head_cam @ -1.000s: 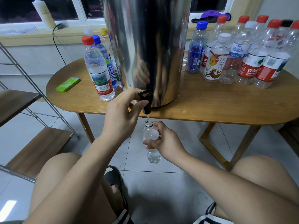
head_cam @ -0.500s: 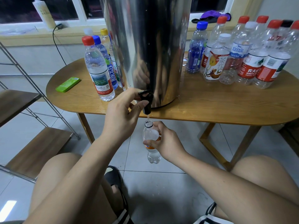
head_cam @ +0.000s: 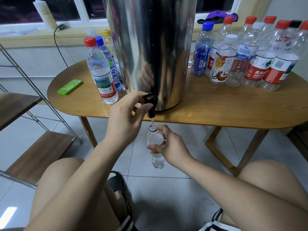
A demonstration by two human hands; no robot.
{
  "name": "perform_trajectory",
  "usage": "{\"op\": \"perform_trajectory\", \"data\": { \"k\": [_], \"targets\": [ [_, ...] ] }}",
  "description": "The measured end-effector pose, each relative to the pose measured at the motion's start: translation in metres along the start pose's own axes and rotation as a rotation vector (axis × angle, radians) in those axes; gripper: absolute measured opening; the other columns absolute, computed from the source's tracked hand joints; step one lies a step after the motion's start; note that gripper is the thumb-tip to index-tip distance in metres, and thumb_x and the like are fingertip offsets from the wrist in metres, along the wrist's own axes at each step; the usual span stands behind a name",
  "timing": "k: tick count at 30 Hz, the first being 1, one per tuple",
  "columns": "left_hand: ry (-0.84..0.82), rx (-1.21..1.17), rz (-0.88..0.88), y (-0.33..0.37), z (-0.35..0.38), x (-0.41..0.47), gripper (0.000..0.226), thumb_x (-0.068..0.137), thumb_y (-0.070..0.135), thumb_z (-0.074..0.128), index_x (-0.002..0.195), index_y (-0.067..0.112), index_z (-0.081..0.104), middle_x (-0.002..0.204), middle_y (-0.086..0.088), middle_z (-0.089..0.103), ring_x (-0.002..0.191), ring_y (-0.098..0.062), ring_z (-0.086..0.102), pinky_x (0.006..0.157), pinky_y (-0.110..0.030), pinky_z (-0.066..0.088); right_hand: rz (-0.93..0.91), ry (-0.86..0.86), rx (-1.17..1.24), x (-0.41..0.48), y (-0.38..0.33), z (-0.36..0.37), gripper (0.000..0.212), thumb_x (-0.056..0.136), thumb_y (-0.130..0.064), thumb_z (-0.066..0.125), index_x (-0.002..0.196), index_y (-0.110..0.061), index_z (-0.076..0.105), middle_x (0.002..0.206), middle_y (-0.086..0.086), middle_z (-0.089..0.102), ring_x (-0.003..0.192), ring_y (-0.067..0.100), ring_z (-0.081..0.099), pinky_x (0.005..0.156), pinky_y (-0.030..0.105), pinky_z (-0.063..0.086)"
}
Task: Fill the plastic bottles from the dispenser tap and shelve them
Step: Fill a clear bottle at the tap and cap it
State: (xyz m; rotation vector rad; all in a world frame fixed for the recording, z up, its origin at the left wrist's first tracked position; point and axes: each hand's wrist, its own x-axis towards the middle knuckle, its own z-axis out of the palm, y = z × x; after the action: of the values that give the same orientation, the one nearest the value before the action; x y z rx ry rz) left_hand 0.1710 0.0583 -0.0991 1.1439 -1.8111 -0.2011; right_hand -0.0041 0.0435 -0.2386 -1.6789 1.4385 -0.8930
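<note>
The left hand point(head_cam: 125, 120) pinches the black tap lever point(head_cam: 150, 99) so water runs. The right hand point(head_cam: 173, 147) wraps its fingers point(head_cam: 162, 130) round the small uncapped bottle point(head_cam: 155, 140), its mouth under the spout, below the counter point(head_cam: 216, 110) edge.

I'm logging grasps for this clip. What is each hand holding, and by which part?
The right hand grips the small bottle around its orange-labelled middle. The left hand pinches the black tap of the dispenser, fingers on its lever.
</note>
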Motion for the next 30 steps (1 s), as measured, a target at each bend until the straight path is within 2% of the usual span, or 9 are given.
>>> {"op": "perform_trajectory", "data": {
  "k": [7, 24, 30],
  "targets": [
    [-0.008, 0.007, 0.007, -0.0017, -0.0001, 0.0002, 0.014, 0.104, 0.014, 0.073, 0.117, 0.015, 0.073, 0.103, 0.004, 0.074, 0.099, -0.016, 0.068, 0.079, -0.043, 0.055, 0.001, 0.001, -0.004, 0.0005, 0.0, 0.0, 0.07, 0.076, -0.046, 0.095, 0.134, -0.034, 0.058, 0.132, -0.012, 0.071, 0.124, 0.012, 0.065, 0.106, 0.039, 0.055],
    [-0.009, 0.002, 0.008, -0.0007, -0.0006, 0.0003, 0.013, 0.104, 0.013, 0.073, 0.117, 0.015, 0.073, 0.103, 0.003, 0.074, 0.099, -0.013, 0.068, 0.079, -0.039, 0.055, -0.001, 0.001, -0.013, 0.0006, 0.0008, -0.0002, 0.071, 0.077, -0.046, 0.096, 0.135, -0.033, 0.057, 0.132, -0.013, 0.071, 0.124, 0.011, 0.065, 0.107, 0.039, 0.054],
    [-0.001, -0.013, 0.007, 0.0018, -0.0007, 0.0004, 0.014, 0.103, 0.01, 0.074, 0.117, 0.014, 0.073, 0.102, 0.006, 0.073, 0.099, -0.006, 0.066, 0.078, -0.031, 0.054, 0.006, 0.001, -0.004, -0.0001, 0.0, -0.0005, 0.07, 0.077, -0.045, 0.096, 0.135, -0.033, 0.058, 0.131, -0.013, 0.071, 0.123, 0.012, 0.065, 0.105, 0.039, 0.054]
  ]
}}
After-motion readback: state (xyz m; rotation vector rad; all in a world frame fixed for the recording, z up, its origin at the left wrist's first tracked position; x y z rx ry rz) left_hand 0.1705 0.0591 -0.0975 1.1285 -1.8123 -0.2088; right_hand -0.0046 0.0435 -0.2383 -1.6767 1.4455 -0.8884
